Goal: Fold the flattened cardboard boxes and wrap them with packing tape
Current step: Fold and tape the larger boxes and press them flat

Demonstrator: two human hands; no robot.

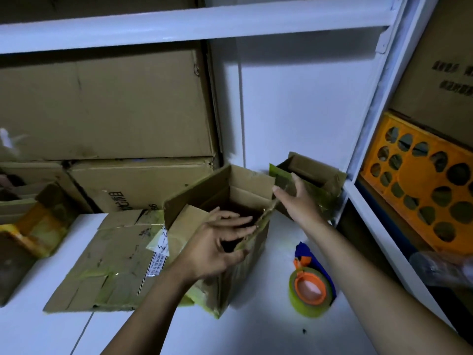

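Note:
An opened-up brown cardboard box point(245, 275) with old yellow-green tape stands on the white table point(256, 331), its top flaps up. My left hand point(217, 249) lies with spread fingers over the box's near top edge, thumb against the outer wall. My right hand point(297, 198) pinches the right-hand flap at the far right corner. A flattened cardboard box point(107, 262) lies on the table to the left of it. A roll of yellow-green packing tape in an orange and blue dispenser point(311, 290) lies on the table to the right.
A second small open box point(312, 175) stands behind my right hand by the shelf post. Large cartons point(107, 103) are stacked at the back left. More taped boxes point(33, 226) sit at the left edge. An orange perforated crate point(419, 180) fills the right shelf.

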